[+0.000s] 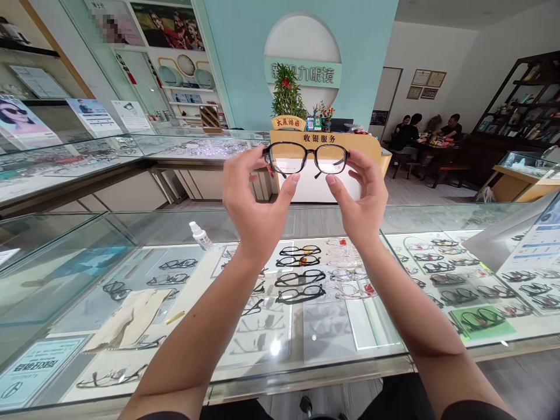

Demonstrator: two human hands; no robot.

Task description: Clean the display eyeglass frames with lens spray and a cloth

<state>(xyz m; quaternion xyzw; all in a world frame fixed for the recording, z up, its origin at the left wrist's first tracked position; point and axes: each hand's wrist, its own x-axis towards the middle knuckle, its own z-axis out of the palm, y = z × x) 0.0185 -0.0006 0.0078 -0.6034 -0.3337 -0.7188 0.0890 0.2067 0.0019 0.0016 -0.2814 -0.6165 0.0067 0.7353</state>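
Observation:
Both my hands hold up a pair of black-framed eyeglasses [310, 153] above the glass display counter. My left hand [256, 201] grips the left end of the frame between thumb and fingers, and my right hand [364, 195] grips the right end the same way. The lenses are clear, and the cash desk shows through them. Below my hands, several dark eyeglasses [301, 277] lie in a column, with clear-framed ones [350, 274] beside them.
A white spray bottle [200, 236] and a beige cloth [131, 315] are at the left of the counter [245, 379]. More glasses [457, 294] lie at the right. Beyond stands a cash desk [371, 146] with a potted plant [286, 96]. Several people [411, 134] sit at a far table.

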